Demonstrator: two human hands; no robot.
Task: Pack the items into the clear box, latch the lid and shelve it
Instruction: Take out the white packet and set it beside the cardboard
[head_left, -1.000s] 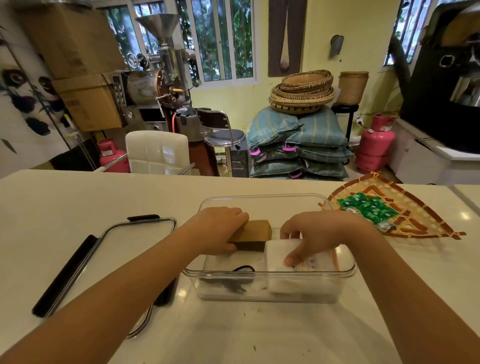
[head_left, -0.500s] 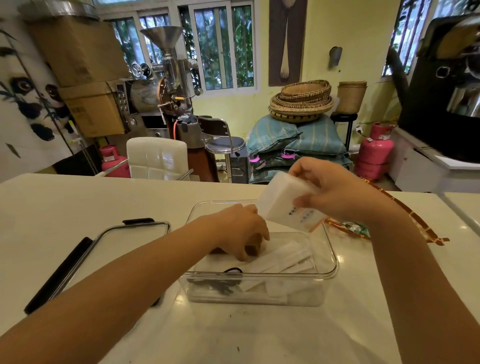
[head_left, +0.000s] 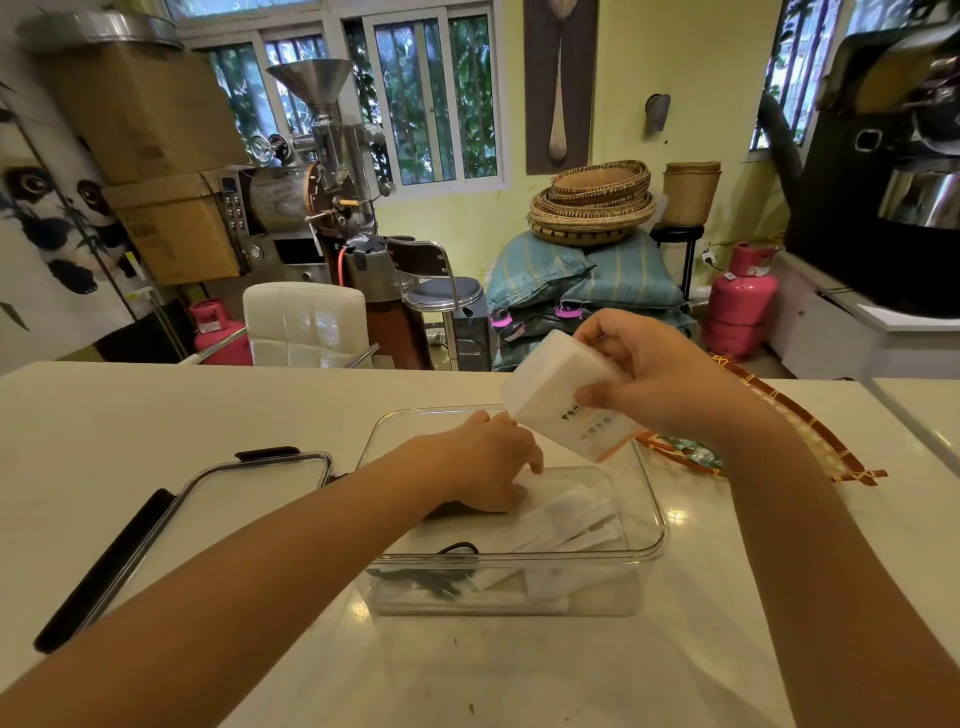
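Observation:
The clear box (head_left: 655, 519) stands open on the white table. My left hand (head_left: 483, 462) reaches into its far left part, fingers curled down over a brown block that is almost wholly hidden beneath it. My right hand (head_left: 660, 374) holds a white carton (head_left: 556, 400) with printed text, tilted, in the air above the box's far right corner. Flat white packets (head_left: 566, 519) and a black cable (head_left: 436, 571) lie on the box floor. The box's lid (head_left: 249, 499), clear with black latches, lies flat on the table to the left.
A woven tray (head_left: 810, 431) with green sachets (head_left: 691, 452) lies on the table right of the box, partly behind my right arm. Beyond the table's far edge stand a white chair (head_left: 306, 322), a stool, sacks, baskets and pink gas cylinders.
My right hand has lifted the white carton up out of the clear box and tilted it. My left hand has stayed inside on the brown block, lower in the box.

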